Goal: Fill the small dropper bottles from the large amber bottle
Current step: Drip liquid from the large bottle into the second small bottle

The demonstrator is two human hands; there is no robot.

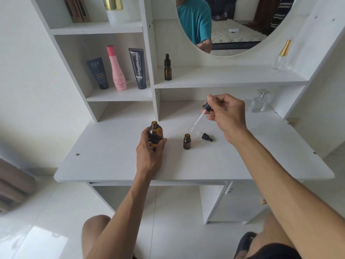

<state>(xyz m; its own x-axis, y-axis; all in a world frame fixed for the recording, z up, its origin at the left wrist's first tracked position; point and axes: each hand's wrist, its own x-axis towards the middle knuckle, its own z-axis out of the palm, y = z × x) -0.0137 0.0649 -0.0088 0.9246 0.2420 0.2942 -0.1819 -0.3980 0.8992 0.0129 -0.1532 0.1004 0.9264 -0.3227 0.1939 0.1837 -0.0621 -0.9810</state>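
From the head camera, the right hand pinches the long dropper by its cap; its axis slants, tip toward seven o'clock, just above the open small dropper bottle. A shaky squeeze could miss that narrow mouth. The left hand wraps the uncapped large amber bottle, upright at nine o'clock.

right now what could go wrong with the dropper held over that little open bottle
1. The long dropper in the right hand is tilted, with its tip just above the small open bottle, whose mouth is narrow; a drop could land on the desk.
2. The large amber bottle is uncapped; the left hand could tip it.
3. The loose dropper cap lies near the small bottle and could get knocked.
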